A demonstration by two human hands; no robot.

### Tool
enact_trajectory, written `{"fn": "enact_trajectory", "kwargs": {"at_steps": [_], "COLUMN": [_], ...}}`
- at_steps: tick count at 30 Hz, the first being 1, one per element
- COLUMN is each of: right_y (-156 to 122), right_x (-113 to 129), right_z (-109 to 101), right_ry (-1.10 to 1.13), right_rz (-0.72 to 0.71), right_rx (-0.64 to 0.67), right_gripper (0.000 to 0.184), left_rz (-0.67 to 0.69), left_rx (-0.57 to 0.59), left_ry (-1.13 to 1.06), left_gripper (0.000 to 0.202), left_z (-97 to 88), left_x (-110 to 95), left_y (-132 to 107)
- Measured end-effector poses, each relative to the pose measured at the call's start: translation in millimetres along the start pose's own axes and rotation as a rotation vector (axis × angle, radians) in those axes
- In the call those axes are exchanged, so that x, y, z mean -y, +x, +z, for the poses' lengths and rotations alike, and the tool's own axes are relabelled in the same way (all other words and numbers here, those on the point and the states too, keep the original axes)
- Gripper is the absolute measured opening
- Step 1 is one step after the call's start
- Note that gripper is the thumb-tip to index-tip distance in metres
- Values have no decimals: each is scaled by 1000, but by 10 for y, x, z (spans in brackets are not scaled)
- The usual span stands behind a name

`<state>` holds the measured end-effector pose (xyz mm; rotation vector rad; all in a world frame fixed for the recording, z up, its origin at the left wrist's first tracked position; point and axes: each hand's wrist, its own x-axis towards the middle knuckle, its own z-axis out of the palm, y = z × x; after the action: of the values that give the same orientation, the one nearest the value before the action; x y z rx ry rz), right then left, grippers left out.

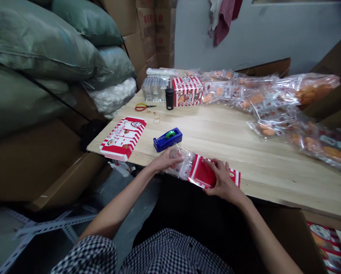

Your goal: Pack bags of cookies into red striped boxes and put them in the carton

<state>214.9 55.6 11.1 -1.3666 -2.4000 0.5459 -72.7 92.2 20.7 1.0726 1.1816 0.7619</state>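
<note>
I have the red box at the near edge of the table, under the right hand, whose half-spread fingers grip it from above and hide much of its print. The left hand has its fingers curled on a clear bag at the box's left end; glare and fingers keep me from making out the contents. Just beyond the left hand sits the blue dispenser; to that hand's left, a stack of striped cartons bears a round logo and lettering too blurred to read. Farther ahead I see scissors, a black jar with a tiny illegible label, and a striped box whose wording defeats me. Beyond the right hand, glossy packs run off my view's right edge.
</note>
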Motion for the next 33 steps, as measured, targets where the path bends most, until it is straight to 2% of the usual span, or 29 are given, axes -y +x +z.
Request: {"fn": "enact_trajectory", "kwargs": {"at_steps": [3,5,8,11,13,15,16,17,18,21,22,23,24,25,27,29,31,33], "right_y": [-62,-102,-154,-199,-234,-281,-311,-344,-380,-476,-496,-506,-508,-504,-494,-510,-564,-645], "right_x": [132,292,566,776,857,903,919,933,948,1018,1052,1091,1131,1167,1214,1210,1158,1082], "right_z": [-40,-64,-75,-37,1,28,35,38,40,56,65,72,73,62,-14,-159,-322,-411], "right_ry": [-60,-88,-69,-29,-16,13,45,86,135,298,345,385,414,428,438,487,619,791], "right_rz": [-5,-23,-45,-73,-70,-28,7,45,86,248,310,365,408,432,429,411,406,439], "right_rx": [-72,-114,-163,-219,-249,-269,-282,-301,-329,-463,-523,-580,-631,-680,-742,-745,-708,-655], "right_gripper": [104,106,110,114,114,112,110,109,108,109,110,111,112,113,116,117,104,79], "left_rz": [45,94,154,265,299,287,287,305,340,477,496,488,457,415,347,336,347,327], "left_rx": [93,156,173,192,281,394,409,369,271,-187,-274,-282,-217,-118,51,92,91,154], "left_ry": [47,91,256,450,488,467,453,443,434,381,351,313,260,198,90,55,85,119], "left_gripper": [60,50,35,22,21,23,25,28,33,57,68,79,87,85,63,44,37,35], "left_z": [-163,-162,28,287,397,433,432,429,431,525,589,663,740,811,906,915,869,833], "left_x": [-182,-306,-415,-430,-447,-510,-557,-608,-654,-678,-637,-576,-507,-442,-369,-394,-464,-490], "left_y": [-225,-383,-570,-644,-651,-680,-717,-772,-842,-1072,-1129,-1164,-1178,-1170,-1112,-1052,-1039,-1072]}}
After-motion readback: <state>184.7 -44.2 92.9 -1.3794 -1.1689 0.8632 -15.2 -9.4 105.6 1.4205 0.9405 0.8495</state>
